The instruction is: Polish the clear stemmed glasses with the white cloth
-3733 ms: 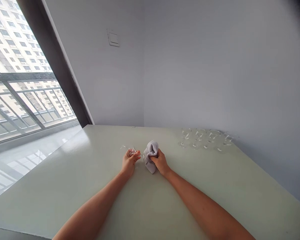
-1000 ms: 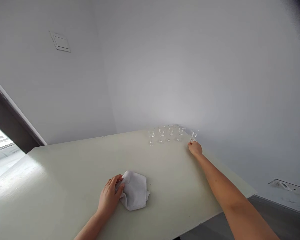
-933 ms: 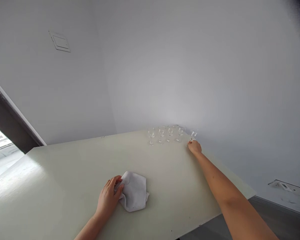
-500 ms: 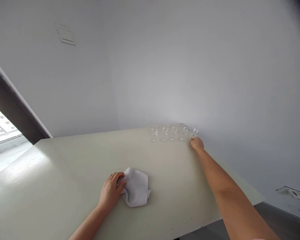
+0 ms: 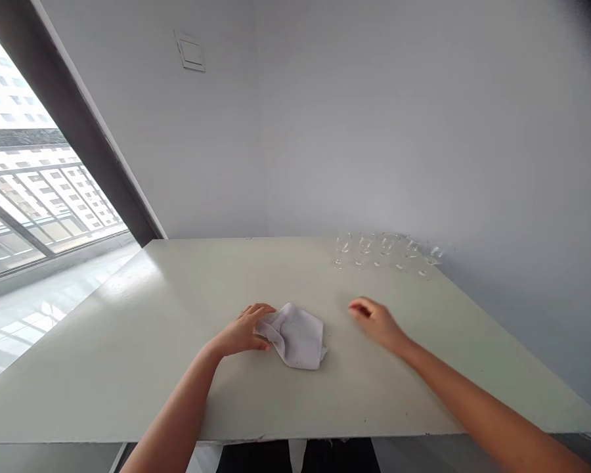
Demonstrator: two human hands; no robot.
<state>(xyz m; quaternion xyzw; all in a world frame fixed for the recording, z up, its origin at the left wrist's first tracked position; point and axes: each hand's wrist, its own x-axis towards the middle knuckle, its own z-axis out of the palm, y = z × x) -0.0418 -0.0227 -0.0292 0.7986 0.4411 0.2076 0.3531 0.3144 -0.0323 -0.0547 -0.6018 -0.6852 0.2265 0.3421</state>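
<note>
Back from the glasses (image 5: 387, 246) swings my right hand (image 5: 374, 322), right of the cloth (image 5: 303, 338), grip too blurred to tell. My left hand (image 5: 243, 330), loosely spread, should pin the cloth lightly.

The left-hand grip (image 5: 246, 330), fingers and thumb spread apart, touches the left side of a crumpled pale cloth (image 5: 303, 338) on the bench (image 5: 113, 374). The right-hand grip (image 5: 374, 322), blurred and loosely curled, is right of the cloth, apart from it. Five stemmed glasses (image 5: 387, 246) stand in a row near the wall (image 5: 374, 125).
</note>
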